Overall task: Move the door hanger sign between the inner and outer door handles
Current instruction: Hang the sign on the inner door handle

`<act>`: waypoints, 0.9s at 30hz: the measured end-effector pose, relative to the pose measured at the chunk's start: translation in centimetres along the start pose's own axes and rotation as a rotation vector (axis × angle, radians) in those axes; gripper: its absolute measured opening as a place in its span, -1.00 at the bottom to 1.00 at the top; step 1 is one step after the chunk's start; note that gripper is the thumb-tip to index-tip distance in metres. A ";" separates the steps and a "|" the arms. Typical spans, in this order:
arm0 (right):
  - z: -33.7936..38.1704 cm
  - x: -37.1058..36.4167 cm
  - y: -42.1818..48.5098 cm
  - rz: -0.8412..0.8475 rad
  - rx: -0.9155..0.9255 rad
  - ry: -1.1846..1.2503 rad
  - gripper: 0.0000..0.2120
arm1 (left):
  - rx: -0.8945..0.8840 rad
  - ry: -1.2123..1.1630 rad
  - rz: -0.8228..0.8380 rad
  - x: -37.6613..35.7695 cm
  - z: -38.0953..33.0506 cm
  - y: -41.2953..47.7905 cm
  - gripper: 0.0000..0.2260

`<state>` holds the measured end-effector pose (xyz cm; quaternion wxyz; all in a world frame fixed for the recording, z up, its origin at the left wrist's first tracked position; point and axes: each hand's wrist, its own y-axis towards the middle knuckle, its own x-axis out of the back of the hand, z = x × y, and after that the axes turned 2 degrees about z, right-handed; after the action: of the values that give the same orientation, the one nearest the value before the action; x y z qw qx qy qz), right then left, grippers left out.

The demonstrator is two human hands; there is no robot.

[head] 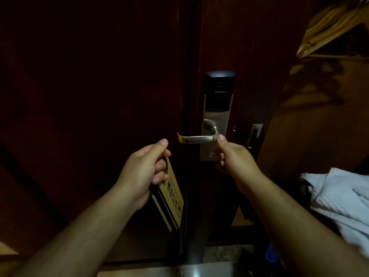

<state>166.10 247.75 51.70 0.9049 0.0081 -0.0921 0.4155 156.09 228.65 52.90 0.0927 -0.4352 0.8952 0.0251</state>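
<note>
A tan cardboard door hanger sign with dark printed characters hangs down from my left hand, which grips its hooked top end to the left of the handle. The brushed-metal lever handle juts leftward from a tall lock plate on the dark wooden door. My right hand is at the lever's base, thumb on top of it and fingers curled below, against the lock plate. The sign is clear of the handle.
The dark door frame and wall fill the left side. A metal strike plate sits right of the lock. White towels lie at the right, and a wooden hanger hangs at the upper right. A stone threshold runs below.
</note>
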 end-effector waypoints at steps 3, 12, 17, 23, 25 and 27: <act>-0.5 0.9 -2.0 0.054 0.077 -0.021 -0.62 | -0.034 -0.076 0.027 -0.7 -0.6 -1.3 -0.73; -4.2 2.5 -5.9 -0.039 0.230 -0.357 -0.81 | 0.014 -0.239 0.072 -4.9 1.1 -3.1 -0.69; -5.7 3.8 -6.7 0.255 0.203 -0.417 -0.41 | 0.099 -0.392 0.039 -5.5 2.1 -3.1 -0.65; -6.4 4.1 -6.4 0.287 0.337 -0.593 -0.25 | 0.101 -0.464 0.058 -5.5 2.4 -3.1 -0.65; -6.6 4.1 -6.3 0.300 0.388 -0.614 -0.23 | 0.079 -0.469 0.082 -5.3 2.3 -3.5 -0.67; -6.5 3.9 -6.3 0.310 0.432 -0.617 -0.22 | 0.048 -0.488 0.109 -5.0 1.9 -3.8 -0.67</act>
<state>174.38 247.17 46.42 0.7389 0.3084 -0.2702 0.5346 162.33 230.41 52.08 0.3148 -0.3649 0.8689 0.1129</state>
